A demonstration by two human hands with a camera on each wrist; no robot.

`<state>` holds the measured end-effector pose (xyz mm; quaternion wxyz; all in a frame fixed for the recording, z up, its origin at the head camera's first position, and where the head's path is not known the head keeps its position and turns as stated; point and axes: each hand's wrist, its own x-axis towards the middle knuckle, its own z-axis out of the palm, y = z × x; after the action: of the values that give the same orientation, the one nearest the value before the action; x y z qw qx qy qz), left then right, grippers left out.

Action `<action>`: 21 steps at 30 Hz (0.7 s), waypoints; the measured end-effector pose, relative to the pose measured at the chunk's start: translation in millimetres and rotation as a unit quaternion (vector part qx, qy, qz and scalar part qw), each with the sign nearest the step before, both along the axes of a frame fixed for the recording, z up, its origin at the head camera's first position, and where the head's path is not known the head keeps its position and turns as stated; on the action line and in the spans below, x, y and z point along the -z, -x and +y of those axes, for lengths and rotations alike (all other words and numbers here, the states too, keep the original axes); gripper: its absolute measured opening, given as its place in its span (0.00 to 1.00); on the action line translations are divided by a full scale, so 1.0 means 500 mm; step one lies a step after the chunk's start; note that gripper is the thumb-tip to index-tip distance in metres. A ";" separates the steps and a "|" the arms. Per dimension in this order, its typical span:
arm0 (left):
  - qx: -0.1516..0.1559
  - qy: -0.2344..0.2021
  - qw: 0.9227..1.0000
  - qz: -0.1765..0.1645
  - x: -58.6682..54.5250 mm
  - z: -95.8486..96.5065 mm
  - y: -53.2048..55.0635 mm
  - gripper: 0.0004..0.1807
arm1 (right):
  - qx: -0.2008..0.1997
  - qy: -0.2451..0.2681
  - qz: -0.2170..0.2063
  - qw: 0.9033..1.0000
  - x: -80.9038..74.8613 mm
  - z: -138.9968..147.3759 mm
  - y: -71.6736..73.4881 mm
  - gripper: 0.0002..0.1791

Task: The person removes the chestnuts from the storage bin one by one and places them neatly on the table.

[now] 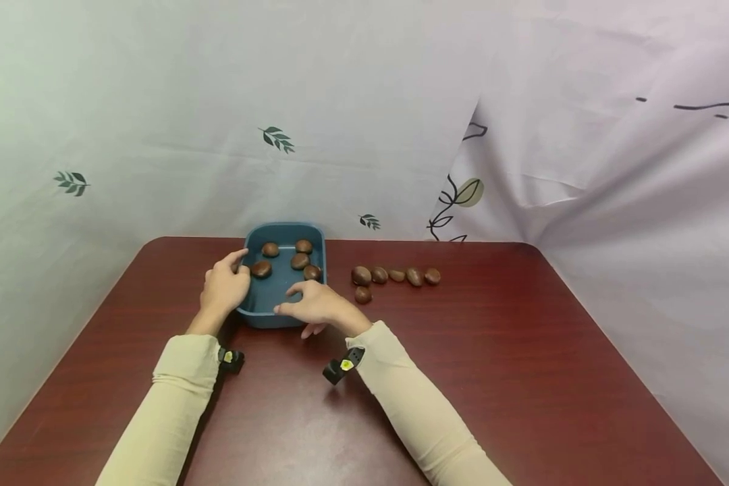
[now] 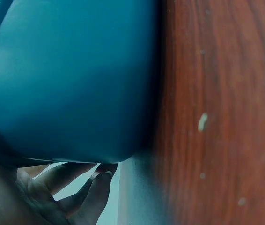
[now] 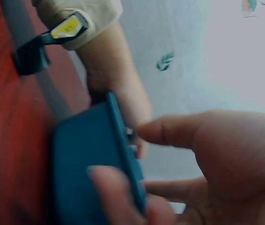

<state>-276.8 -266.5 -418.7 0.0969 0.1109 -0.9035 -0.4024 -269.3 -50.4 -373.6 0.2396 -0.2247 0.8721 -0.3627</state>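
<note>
"How's the grip on your feed?"

"On the right hand point(image 1: 320, 304) it's spread: thumb and fingers well parted about the near right corner of the blue tray point(image 1: 260, 320). I see nothing pinched between them, and blur hides whether they touch the rim."

"And the left?"

"The left hand point(image 1: 225, 289) lies at the tray's left wall, some fingers bent along the outside. I can't tell whether it clasps. I'd guess it's there to steady things."

"What's inside?"

"Five brown pebbles point(image 1: 262, 269), maybe nuts, lying loose; the walls should stop them rolling off. The tray stands toward the far edge of the surface point(image 1: 492, 378), left of centre."

"Any outside?"

"Five more pebbles point(image 1: 415, 277) in a row right of the tray, perhaps lined up to show each plainly, with a lone pebble point(image 1: 363, 294) just nearer, at the row's left end."
</note>
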 end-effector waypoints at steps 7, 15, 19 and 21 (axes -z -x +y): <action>0.002 -0.003 1.000 0.007 0.002 0.000 -0.001 0.29 | 0.001 0.027 0.121 0.992 -0.023 0.008 0.013 0.19; 0.003 -0.007 1.000 0.000 0.006 0.000 0.000 0.30 | -0.028 -0.037 0.124 0.991 -0.018 -0.026 0.032 0.19; 0.000 -0.002 1.000 0.005 0.005 0.001 0.001 0.29 | -0.046 -0.074 0.114 0.990 -0.016 -0.043 0.040 0.22; 0.000 0.000 1.000 0.007 0.003 0.002 0.001 0.29 | -0.063 -0.084 0.103 0.989 -0.012 -0.049 0.047 0.22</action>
<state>-277.4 -265.6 -420.0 0.1029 0.1083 -0.9030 -0.4028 -292.8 -74.9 -367.5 0.1887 -0.2941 0.9039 -0.2468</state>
